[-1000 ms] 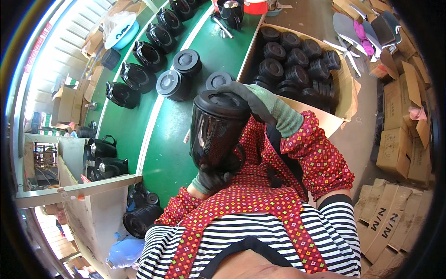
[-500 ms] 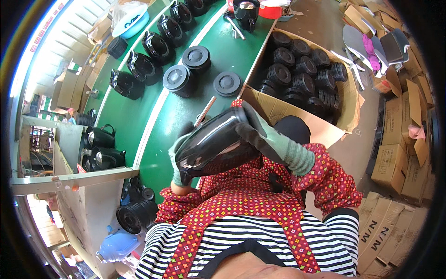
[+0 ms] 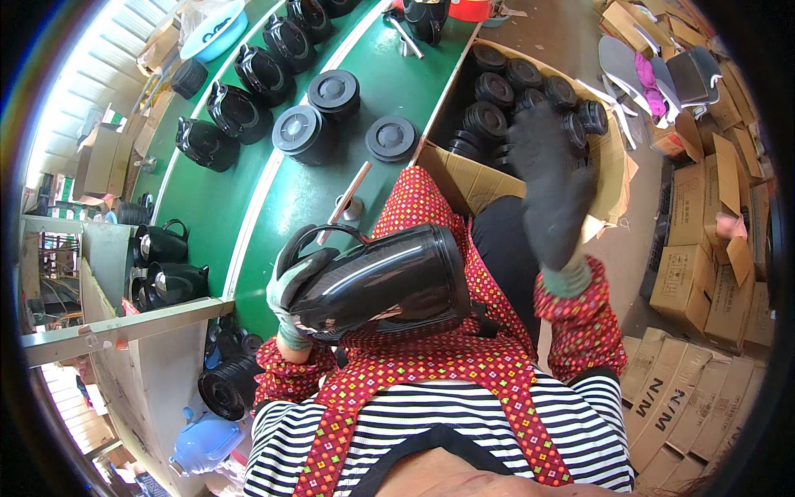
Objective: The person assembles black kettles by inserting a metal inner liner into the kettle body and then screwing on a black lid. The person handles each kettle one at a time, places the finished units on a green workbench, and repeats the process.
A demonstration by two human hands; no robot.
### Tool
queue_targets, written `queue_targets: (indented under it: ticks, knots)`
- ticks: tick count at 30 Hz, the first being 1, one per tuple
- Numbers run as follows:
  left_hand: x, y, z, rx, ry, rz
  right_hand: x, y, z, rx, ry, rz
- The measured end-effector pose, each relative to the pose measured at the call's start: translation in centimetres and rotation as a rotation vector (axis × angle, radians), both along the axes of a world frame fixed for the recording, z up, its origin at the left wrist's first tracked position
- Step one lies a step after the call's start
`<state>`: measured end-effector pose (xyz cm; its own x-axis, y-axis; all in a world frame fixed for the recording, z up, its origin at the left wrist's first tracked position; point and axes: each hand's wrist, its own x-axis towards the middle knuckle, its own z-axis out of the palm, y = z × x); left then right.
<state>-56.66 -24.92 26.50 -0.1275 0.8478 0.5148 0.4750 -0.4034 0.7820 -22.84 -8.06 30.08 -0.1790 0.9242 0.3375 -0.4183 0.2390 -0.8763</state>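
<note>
A glossy black kettle point(image 3: 385, 282) lies on its side in front of my body, its loop handle towards the table and its wide round end to the right. My gloved left hand point(image 3: 294, 290) is closed around the handle end. My right hand point(image 3: 548, 186), in a dark-palmed glove, is off the kettle with fingers stretched out, above an open cardboard box point(image 3: 474, 176). Many round, ribbed black discs point(image 3: 485, 121) fill that box; my right hand hides some of them. Whether it touches any cannot be told.
Two stacks of black discs point(image 3: 334, 93) and a single disc point(image 3: 391, 139) sit on the green table point(image 3: 286, 203). A rod on a stand point(image 3: 346, 203) rises near the kettle. More black kettles point(image 3: 238, 112) line the table's far left. Cartons point(image 3: 687, 219) are piled at right.
My right hand has let go of the kettle's wide end and moved right, over the box. The kettle has tipped flatter and its handle now shows. The view has shifted slightly.
</note>
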Motion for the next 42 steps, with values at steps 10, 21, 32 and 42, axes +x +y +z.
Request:
queue_targets:
  ticks: [10, 21, 32, 42]
  knots:
    - [1.9, 1.8, 2.4, -0.207, -0.093, -0.184, -4.0, -2.0, -0.8, -0.015, 0.171, 0.226]
    - [3.2, 3.8, 0.7, -0.375, -0.234, -0.258, -2.3, -1.5, -5.0, 0.071, 0.190, 0.157]
    - [2.2, 4.4, 0.2, -0.268, -0.384, -0.257, 5.2, 0.0, 2.4, 0.345, -0.037, -0.097]
    - [3.5, 5.2, 0.4, -0.389, -0.108, -0.478, -1.4, -3.2, -0.3, 0.114, -0.153, 0.219]
